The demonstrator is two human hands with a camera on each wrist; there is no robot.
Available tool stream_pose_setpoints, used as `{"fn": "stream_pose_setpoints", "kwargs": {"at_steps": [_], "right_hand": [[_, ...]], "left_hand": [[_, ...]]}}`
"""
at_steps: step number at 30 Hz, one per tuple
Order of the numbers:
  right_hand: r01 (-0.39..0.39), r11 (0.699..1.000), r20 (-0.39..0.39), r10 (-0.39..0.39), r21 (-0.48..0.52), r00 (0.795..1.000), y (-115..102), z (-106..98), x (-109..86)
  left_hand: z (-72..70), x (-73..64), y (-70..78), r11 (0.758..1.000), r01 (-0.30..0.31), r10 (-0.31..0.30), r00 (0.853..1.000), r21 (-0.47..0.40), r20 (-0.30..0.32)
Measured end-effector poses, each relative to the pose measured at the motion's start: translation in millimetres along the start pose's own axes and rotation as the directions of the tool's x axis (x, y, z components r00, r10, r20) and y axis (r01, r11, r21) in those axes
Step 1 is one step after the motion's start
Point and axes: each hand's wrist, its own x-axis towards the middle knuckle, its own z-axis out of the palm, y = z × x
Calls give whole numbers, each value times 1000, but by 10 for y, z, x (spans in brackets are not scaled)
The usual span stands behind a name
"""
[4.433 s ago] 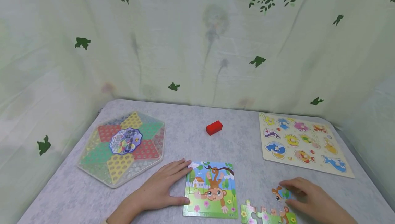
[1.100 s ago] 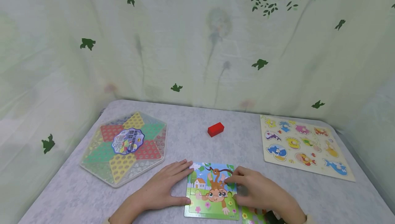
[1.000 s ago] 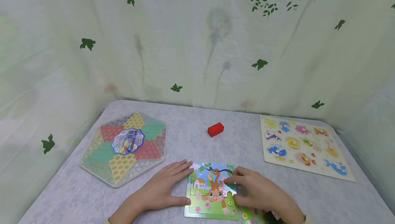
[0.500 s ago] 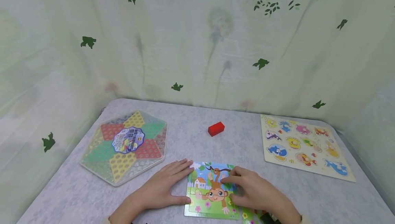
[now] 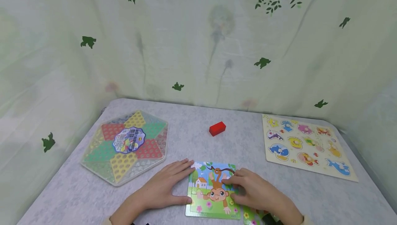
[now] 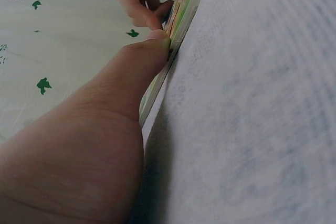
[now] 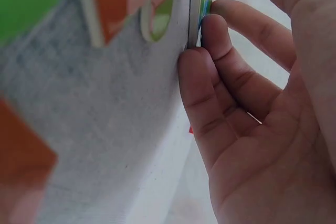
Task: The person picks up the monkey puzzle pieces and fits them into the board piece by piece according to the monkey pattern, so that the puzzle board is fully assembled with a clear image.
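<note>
A square jigsaw puzzle (image 5: pixel 207 205) with a hanging monkey picture lies on the table, in the head view's lower middle. My left hand (image 5: pixel 162 186) lies along its left side, fingers stretched out at the upper corner and thumb touching the lower edge. In the left wrist view the left thumb (image 6: pixel 139 59) presses against the board's edge. Over the puzzle's right part, my right hand (image 5: pixel 258 188) pinches a puzzle piece with thumb and index finger; the hand mostly covers it. In the right wrist view the right hand's other fingers (image 7: pixel 197 80) curl beside the board's edge.
Joined loose puzzle pieces (image 5: pixel 249 214) lie right of the board, partly under the right wrist. A hexagonal Chinese checkers board (image 5: pixel 124 149) is at the left, a red block (image 5: pixel 217 128) further back, and a sea-animal peg puzzle (image 5: pixel 307 145) at the right. A curtain (image 5: pixel 192 45) hangs behind.
My right hand has carried the puzzle piece from the table's right side onto the monkey puzzle, then shifted slightly left there. The left hand has stayed at the board's left side.
</note>
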Motion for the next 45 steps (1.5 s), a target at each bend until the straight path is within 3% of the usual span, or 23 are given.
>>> {"fn": "stream_pose_setpoints", "kwargs": {"at_steps": [8,27,35,45], "right_hand": [[12,996,4,-12,90,1000,50,-22,-19],[-36,986,59,26,164,998,40,-145,-188],[-67,987,65,58,146,996,38,-194,-215],[-18,981,27,13,195,1000,59,-206,-267]], "left_hand": [[1,-3,5,1000,2,-2,1000,-3,2],[15,-29,12,1000,1,-1,1000,-4,-2],[16,-11,4,1000,8,-8,1000,-9,9],[0,2,-7,1000,9,-9,1000,-12,16]]}}
